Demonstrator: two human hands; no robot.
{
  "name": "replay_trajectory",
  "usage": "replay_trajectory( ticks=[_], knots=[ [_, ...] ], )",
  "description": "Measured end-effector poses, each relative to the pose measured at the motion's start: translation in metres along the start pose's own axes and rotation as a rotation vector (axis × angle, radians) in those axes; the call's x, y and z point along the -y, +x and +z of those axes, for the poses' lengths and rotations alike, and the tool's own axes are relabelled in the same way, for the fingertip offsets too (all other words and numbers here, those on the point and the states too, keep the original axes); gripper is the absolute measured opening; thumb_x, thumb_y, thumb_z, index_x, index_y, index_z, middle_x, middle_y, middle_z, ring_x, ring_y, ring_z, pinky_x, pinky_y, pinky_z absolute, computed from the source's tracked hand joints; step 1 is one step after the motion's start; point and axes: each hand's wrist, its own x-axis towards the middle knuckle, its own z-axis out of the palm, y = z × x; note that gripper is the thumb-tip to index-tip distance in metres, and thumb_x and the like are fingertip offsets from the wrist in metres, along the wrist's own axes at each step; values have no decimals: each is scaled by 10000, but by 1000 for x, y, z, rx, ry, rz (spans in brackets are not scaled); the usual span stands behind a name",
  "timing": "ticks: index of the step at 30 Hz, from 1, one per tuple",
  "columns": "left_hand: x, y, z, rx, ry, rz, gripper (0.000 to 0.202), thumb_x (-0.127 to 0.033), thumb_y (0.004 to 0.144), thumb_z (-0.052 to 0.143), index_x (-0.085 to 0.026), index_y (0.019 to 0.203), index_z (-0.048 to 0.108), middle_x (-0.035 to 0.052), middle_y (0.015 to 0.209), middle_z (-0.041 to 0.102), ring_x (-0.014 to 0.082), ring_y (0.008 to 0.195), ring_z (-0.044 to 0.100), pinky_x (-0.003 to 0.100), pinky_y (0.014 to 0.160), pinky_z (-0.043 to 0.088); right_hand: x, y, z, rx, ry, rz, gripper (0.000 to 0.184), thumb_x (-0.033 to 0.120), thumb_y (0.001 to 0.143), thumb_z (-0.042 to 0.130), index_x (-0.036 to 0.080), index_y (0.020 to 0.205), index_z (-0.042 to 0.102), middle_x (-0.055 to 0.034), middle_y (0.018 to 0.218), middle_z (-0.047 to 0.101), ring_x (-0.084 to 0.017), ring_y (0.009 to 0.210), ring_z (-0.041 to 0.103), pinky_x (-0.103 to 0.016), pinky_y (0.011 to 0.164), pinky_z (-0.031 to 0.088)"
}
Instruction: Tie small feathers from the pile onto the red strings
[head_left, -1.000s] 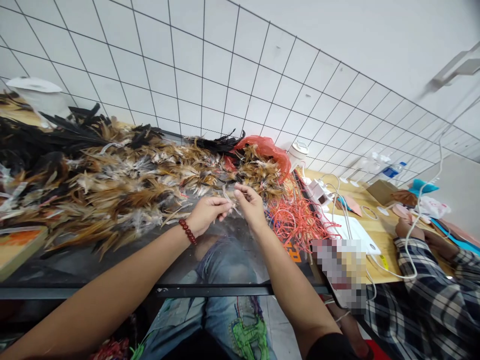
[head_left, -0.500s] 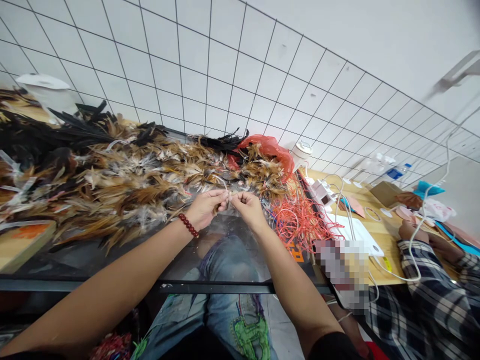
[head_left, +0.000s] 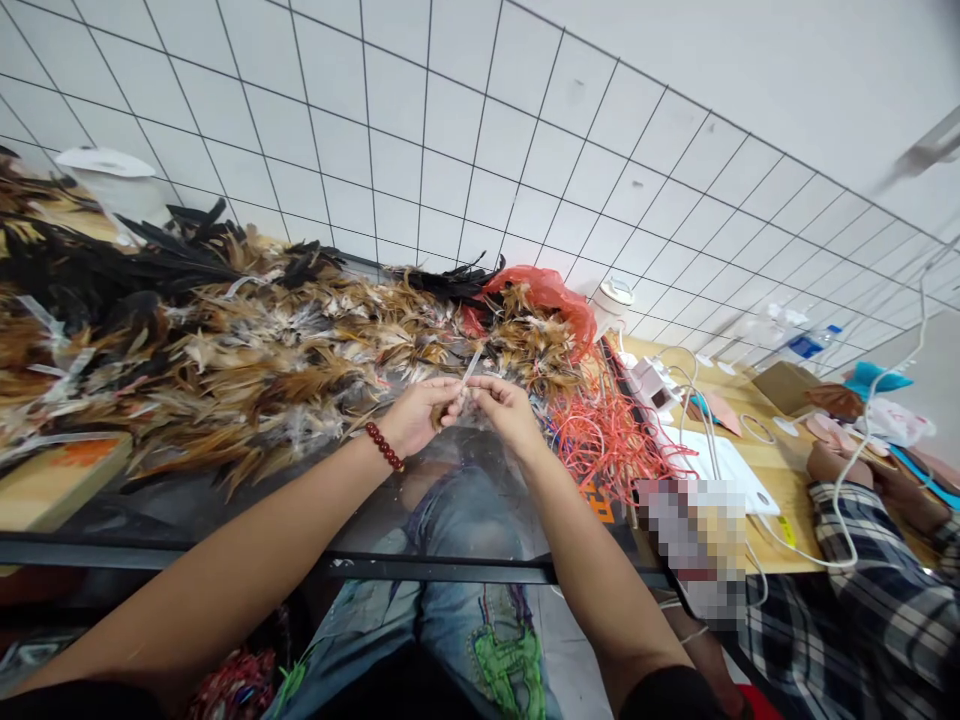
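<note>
My left hand [head_left: 424, 415], a dark red bead bracelet [head_left: 385, 448] on its wrist, is closed with thumb and fingers pinched together. Opposite it, my right hand [head_left: 508, 408] pinches at the same spot, the fingertips nearly touching. Between them a thin whitish strip [head_left: 472, 364] sticks up, tilted slightly right. A bit of brown feather seems to show under the left fingers, but it is too small to be sure. Just beyond both hands lies a wide heap of brown and white feathers [head_left: 300, 345], with long black feathers [head_left: 105, 255] behind.
Tangled red-orange strings [head_left: 607, 440] lie right of my hands, before a red plastic bag [head_left: 551, 300]. Farther right are a white board [head_left: 724, 475], cables and a co-worker's plaid sleeve [head_left: 862, 560]. A wooden block [head_left: 64, 485] sits left. A wire grid [head_left: 420, 130] stands behind.
The whitish strip now stands straighter and leans right, where it curved left before. My right fingers have shifted slightly along it. The whole view has moved a little.
</note>
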Motion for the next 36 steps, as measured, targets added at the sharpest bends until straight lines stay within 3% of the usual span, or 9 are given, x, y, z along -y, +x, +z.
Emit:
replay_trajectory(
  ticks=[6,16,24,31,36],
  knots=[
    [4,-7,7,54,136,24,206,-245,670,751,-116,663,591,-7,556,501,60,463,428,160,393,312,5,0,-1,-12,103,44,364,419,582,775,190,847,675,31,600,593,-85,518,460,-216,501,344],
    [-2,-8,7,85,72,-87,144,-165,651,740,-107,723,630,0,616,530,68,510,466,179,443,383,8,1,-1,-130,179,64,477,327,480,858,181,872,628,49,583,627,-85,495,509,-229,521,413],
    [0,-8,11,49,106,-119,188,-236,686,766,-111,741,637,10,635,562,80,528,514,191,477,444,10,2,-2,-214,185,-28,457,345,529,830,205,878,570,61,597,628,-87,498,527,-234,533,443],
    [3,-8,3,163,310,-193,264,-309,660,805,-116,650,625,26,585,573,97,517,529,215,495,450,16,-5,0,-106,49,-95,400,355,572,810,204,862,580,52,628,625,-93,558,544,-236,577,446],
    [6,-7,3,125,348,-166,226,-265,683,764,-114,619,610,30,575,564,103,512,524,219,484,440,15,-3,-2,-111,-18,-69,393,373,552,815,204,771,536,61,591,595,-92,539,530,-233,562,429]
  ],
)
